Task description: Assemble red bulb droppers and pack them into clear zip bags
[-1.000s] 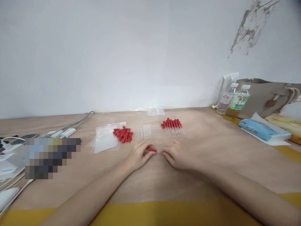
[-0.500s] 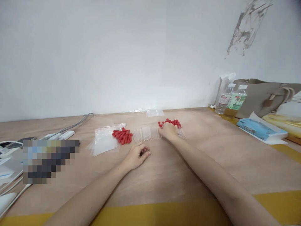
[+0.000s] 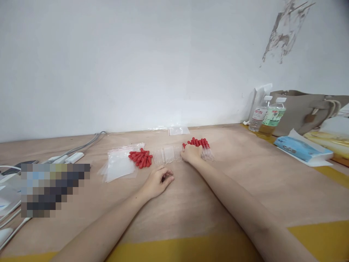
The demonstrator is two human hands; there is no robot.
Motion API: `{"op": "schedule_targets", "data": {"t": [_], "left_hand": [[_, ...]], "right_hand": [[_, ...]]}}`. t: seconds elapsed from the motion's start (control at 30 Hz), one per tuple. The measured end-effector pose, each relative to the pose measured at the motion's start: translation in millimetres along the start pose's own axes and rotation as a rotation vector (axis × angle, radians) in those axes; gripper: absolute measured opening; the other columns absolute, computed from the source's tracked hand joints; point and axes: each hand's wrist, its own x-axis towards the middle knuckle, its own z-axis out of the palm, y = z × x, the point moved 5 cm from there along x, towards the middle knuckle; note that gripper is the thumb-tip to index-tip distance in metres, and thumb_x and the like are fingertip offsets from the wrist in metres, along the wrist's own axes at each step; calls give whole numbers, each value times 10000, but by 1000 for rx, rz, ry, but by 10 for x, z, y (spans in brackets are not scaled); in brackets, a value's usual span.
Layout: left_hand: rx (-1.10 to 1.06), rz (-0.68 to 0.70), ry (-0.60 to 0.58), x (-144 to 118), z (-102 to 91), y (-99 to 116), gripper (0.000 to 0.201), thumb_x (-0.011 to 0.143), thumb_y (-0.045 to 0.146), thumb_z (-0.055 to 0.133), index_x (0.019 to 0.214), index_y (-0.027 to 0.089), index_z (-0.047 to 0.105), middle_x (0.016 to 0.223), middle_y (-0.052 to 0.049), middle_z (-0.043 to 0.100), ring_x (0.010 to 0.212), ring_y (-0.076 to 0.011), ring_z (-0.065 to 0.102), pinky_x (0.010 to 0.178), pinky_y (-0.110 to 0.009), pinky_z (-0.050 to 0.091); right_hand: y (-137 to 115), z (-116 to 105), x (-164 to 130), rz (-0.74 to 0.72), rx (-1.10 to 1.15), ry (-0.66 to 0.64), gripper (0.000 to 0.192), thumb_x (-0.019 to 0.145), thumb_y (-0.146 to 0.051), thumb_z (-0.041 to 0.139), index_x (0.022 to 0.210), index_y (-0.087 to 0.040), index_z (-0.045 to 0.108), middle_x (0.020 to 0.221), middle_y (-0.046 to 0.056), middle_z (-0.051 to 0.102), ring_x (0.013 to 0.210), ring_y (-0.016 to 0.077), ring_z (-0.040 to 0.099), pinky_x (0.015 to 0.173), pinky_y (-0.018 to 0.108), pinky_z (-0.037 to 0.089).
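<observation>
A row of finished red-capped droppers (image 3: 202, 146) is lying on the bench (image 3: 245, 182), and the right hand (image 3: 192, 154) is resting on its near end, grip hidden. Loose red caps (image 3: 140, 158) and clear tubes (image 3: 168, 154) are waiting unassembled. The left hand (image 3: 158, 181) is lying loosely curled, grasping nothing.

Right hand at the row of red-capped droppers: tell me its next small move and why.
Probably draw the right hand across to the clear glass tubes and pick one. It rests at the left end of the assembled droppers with no loose piece showing in it, while the left hand lies loosely curled near the loose red caps. Both piles are within easy reach.
</observation>
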Motion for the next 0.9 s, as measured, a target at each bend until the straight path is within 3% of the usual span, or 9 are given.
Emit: {"op": "schedule_targets", "data": {"t": [0.27,0.33,0.43,0.53,0.6,0.7,0.8,0.9], "left_hand": [[9,-10,-12,-28,41,-4,135,778,257,509,818,160,594,769,-29,543,649,-120,503,610,-244,413],[36,4,34,-41,6,27,140,777,271,514,838,173,593,780,-29,552,673,-132,509,632,-256,414],[168,7,217,3,-243,41,144,780,303,504,785,181,580,802,-36,567,787,-168,521,723,-286,405],[378,-121,355,185,-673,-125,215,797,334,449,689,174,544,751,-45,579,798,-185,531,740,-293,402],[520,-303,307,382,-946,-371,208,782,338,447,756,169,566,801,-63,610,812,-198,547,738,-294,406],[621,-618,123,663,-1210,-829,281,738,316,481,962,173,572,977,-91,623,895,-232,561,735,-303,414],[618,-724,22,884,-1268,-1139,250,629,309,587,800,134,635,852,-144,652,843,-296,586,702,-345,425],[593,-716,-33,1015,-1189,-1290,216,548,326,652,673,150,642,757,-134,658,849,-305,589,721,-353,423]], "right_hand": [[-123,-4,51,28,41,-88,206,723,-213,472,813,-140,642,861,142,649,825,265,594,793,431,266],[-115,-61,27,10,62,-81,225,752,-225,444,835,-131,631,881,152,643,840,270,588,772,413,295],[-16,-193,-98,-45,92,-59,284,820,-271,370,819,-117,608,852,164,637,826,265,585,716,365,336],[202,-310,-319,-119,129,-32,302,862,-304,317,884,-120,556,831,143,627,765,225,581,643,307,359],[345,-344,-490,-241,203,-1,245,864,-289,333,888,-133,520,783,109,619,674,189,563,598,281,365],[515,-337,-726,-430,334,90,169,841,-241,374,903,-161,510,766,70,609,679,181,552,618,283,391],[631,-307,-871,-479,397,198,249,821,-217,406,1042,-160,505,805,79,616,731,194,560,677,319,417],[647,-298,-947,-529,421,239,262,828,-211,401,1051,-178,535,882,81,624,797,191,565,721,320,426]]}}
